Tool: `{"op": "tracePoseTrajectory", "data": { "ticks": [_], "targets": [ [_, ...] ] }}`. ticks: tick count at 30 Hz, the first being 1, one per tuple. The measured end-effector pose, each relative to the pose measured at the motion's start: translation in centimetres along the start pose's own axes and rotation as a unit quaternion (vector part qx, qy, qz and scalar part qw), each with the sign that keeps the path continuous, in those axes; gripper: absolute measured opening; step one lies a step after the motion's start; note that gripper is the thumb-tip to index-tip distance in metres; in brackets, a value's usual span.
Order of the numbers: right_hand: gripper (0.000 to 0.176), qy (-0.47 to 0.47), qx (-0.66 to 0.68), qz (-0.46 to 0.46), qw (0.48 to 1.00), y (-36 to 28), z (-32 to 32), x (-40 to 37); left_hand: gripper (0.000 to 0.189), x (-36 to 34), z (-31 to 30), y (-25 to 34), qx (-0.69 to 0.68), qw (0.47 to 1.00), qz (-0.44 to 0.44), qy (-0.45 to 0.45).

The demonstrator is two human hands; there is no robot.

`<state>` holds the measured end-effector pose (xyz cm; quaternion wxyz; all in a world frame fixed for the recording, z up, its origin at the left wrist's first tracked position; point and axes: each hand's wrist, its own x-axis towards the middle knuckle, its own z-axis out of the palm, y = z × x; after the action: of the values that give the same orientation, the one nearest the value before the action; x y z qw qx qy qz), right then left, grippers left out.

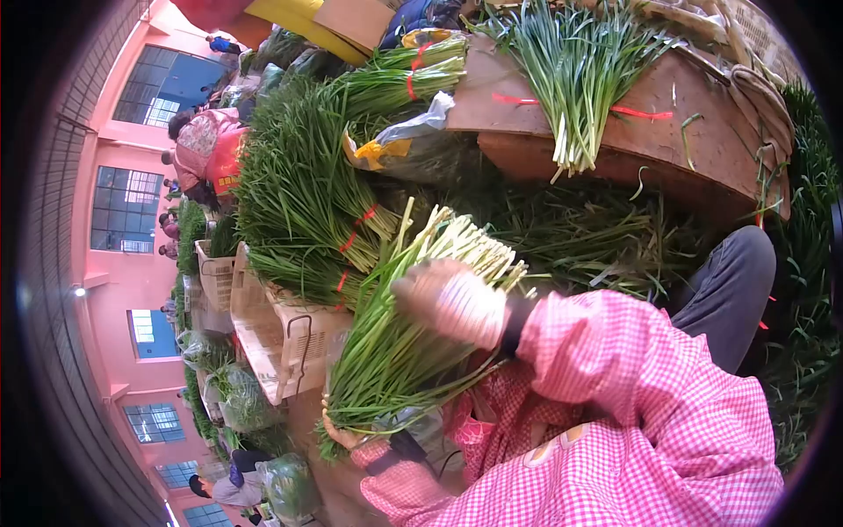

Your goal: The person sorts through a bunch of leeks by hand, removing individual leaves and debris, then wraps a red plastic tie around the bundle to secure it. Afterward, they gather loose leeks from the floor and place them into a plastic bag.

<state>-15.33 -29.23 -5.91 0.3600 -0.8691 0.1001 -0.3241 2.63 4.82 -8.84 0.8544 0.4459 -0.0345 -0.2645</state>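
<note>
A loose bunch of chives (386, 351) is in front of me, its pale cut ends toward the board and its green leaves hanging the other way. My left hand (344, 432) is closed around the leafy end, with fingers curled at its edge. Over the stalks near the pale ends lies my right hand (452, 299), wrapped in whitish striped material across the palm; motion smears its fingers. Another bunch of chives (584, 97) rests on the brown board (702, 123), on top of a red tie (645, 113) laid across it.
Chive bunches with red ties (307, 189) are piled beyond my hands, by a plastic crate (290, 338). Loose leaves (606, 237) litter the area below the board. A clear and yellow plastic bag (399, 145) sits beside the pile. Another person (206, 149) is farther off.
</note>
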Motion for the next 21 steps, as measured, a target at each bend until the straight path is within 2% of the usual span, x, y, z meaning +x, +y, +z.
{"op": "tracePoseTrajectory", "data": {
  "ticks": [1,3,4,6,9,10,13,14,15,17,18,19,20,21],
  "targets": [
    [0.007,-0.041,0.051,0.066,0.996,1.3,-0.3,0.1,0.031,-0.5,-0.2,-0.2,-0.032,0.999,-0.012,-0.008],
    [0.010,0.076,0.259,0.205,0.941,3.2,-1.1,-0.7,0.040,-0.7,0.3,-1.6,0.096,0.989,0.080,0.076],
    [0.011,0.097,0.238,0.194,0.947,4.6,-0.4,-1.2,0.045,-0.4,0.8,-2.5,0.158,0.973,0.123,0.113],
    [0.014,0.153,0.176,0.167,0.958,6.3,0.9,-1.6,0.044,-0.6,0.7,-3.5,0.165,0.966,0.134,0.147],
    [0.016,0.215,0.396,0.293,0.843,8.3,0.1,-0.8,0.031,0.0,-0.2,-1.9,0.025,0.993,0.034,0.107],
    [0.018,0.207,0.450,0.326,0.805,9.6,-0.4,-0.9,0.029,0.2,-0.4,-1.7,0.005,0.995,0.022,0.101],
    [0.014,0.235,0.593,0.355,0.684,8.2,-1.6,-1.3,0.029,0.0,-1.1,-1.8,0.003,0.994,0.012,0.109],
    [0.015,0.253,0.526,0.330,0.742,9.5,-1.2,-1.6,0.032,-0.2,-0.9,-2.1,-0.038,0.993,0.002,0.114],
    [0.015,0.270,0.455,0.304,0.792,10.3,-1.3,-1.5,0.033,-0.3,-0.7,-2.2,0.020,0.997,0.002,0.076],
    [0.016,0.284,0.585,0.350,0.674,11.3,-4.5,-2.1,0.036,-0.8,0.1,-2.5,0.139,0.990,0.002,0.002],
    [0.017,0.351,0.601,0.335,0.635,12.1,-6.4,-2.1,0.041,-2.3,4.3,-3.0,0.074,0.995,-0.035,0.050],
    [0.017,0.347,0.571,0.391,0.633,11.4,-9.9,-2.7,0.043,-1.8,4.4,-3.1,0.070,0.997,-0.025,0.033],
    [0.015,0.285,0.535,0.347,0.716,13.6,-11.7,-4.3,0.046,-1.4,4.4,-3.2,0.065,0.998,-0.016,0.017],
    [0.013,0.223,0.509,0.361,0.749,13.0,-13.9,-5.5,0.048,-1.1,3.9,-3.5,0.059,0.998,-0.007,0.004]
  ]
}}
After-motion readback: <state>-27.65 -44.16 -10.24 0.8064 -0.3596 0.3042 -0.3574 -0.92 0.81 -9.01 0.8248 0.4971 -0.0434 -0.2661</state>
